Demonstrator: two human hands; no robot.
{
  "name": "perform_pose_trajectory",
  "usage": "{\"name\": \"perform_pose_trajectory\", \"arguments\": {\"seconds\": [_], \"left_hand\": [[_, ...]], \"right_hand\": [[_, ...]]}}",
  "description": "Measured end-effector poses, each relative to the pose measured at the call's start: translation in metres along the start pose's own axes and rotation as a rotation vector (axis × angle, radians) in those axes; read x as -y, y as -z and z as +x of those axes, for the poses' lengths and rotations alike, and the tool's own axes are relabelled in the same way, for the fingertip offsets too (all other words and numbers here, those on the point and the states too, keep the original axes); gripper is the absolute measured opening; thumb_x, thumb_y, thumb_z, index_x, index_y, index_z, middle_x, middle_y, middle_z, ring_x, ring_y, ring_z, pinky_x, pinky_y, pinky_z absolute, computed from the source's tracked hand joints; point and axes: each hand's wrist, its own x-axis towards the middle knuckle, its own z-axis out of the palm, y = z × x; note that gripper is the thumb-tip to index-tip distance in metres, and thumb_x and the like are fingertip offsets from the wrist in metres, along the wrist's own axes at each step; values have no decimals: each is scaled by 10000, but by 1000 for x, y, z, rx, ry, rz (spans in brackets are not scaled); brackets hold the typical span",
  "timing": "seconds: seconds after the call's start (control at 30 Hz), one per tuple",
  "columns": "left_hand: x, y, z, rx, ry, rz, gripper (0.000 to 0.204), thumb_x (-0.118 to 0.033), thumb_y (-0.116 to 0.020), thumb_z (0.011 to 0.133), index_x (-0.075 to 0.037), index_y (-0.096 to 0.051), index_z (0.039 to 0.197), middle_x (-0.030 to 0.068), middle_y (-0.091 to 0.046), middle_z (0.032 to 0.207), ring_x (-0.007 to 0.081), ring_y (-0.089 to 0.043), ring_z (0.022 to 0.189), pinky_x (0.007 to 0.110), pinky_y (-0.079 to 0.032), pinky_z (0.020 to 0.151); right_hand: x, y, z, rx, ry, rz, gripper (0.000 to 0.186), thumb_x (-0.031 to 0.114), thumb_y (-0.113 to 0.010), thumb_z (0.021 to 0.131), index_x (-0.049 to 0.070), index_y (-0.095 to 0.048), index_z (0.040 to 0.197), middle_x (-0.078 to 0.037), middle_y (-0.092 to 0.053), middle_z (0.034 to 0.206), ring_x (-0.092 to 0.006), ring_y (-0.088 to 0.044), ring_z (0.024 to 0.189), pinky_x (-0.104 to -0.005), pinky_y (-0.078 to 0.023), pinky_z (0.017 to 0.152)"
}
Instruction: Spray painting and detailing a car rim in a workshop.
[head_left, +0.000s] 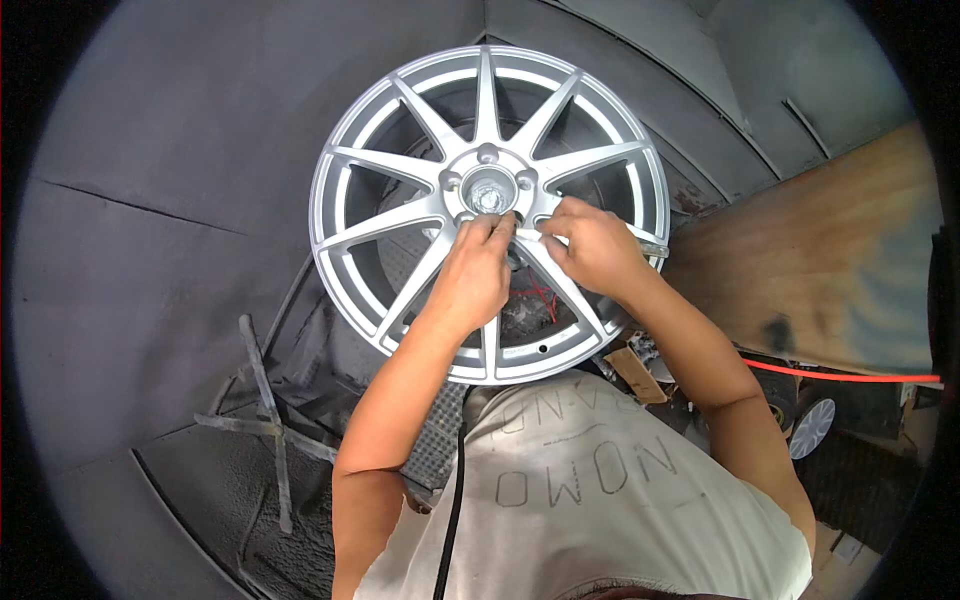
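Note:
In front of me is a silver multi-spoke alloy wheel (487, 100) with its face up. My left hand (474, 272) rests at the lower side of the hub (490, 190), fingertips pressed close together by a lug hole. What they pinch, if anything, is too small to tell. My right hand (595, 248) is closed around a slim tool (652, 249) just right of the hub. One end of this tool sticks out past the hand over the rim, and a pale tip shows near the left fingertips. Its exact kind is unclear.
Dusty grey walls (180, 180) curve around the wheel. A brown board (800, 260) leans at the right, with a red hose (840, 374) below it. A crossed metal frame (268, 420) stands at lower left. An opened cardboard box (637, 375) and a white round piece (812, 428) lie lower right.

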Motion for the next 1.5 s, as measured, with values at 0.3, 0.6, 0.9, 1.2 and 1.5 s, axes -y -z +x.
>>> {"name": "perform_pose_trajectory", "arguments": {"seconds": [0.3,0.6,0.9,1.2,1.5], "left_hand": [[3,1,-1,-12,-5,-28,494,55,-568,858,62,-554,1351,253,-575,1241,413,-546,1169,444,-460,1030],[3,3,-1,-14,-4,-38,480,44,-571,868,62,-555,1348,249,-567,1252,411,-542,1178,446,-458,1035],[1,5,-1,-15,0,-45,495,45,-574,865,60,-547,1359,248,-563,1261,410,-537,1194,444,-451,1048],[0,6,-1,-8,8,-38,550,76,-594,801,72,-547,1349,231,-568,1260,406,-540,1185,460,-463,1036],[-2,7,-2,-10,-7,-38,547,72,-595,805,66,-550,1351,233,-569,1260,408,-546,1175,456,-464,1037]], "right_hand": [[0,0,2,44,-9,-4,156,187,-736,860,101,-777,983,-87,-692,984,-327,-689,842,-435,-551,746],[8,5,2,-61,17,3,159,212,-692,891,106,-771,979,-99,-681,979,-346,-693,869,-460,-561,782],[8,2,-3,-19,63,0,152,155,-734,847,83,-767,977,-101,-685,971,-337,-680,867,-427,-549,758],[8,3,-4,12,51,33,158,145,-729,848,90,-768,992,-98,-684,961,-348,-679,839,-433,-548,732],[12,7,-7,-32,55,6,157,158,-726,861,89,-772,995,-84,-688,964,-321,-685,836,-416,-550,736]]}}
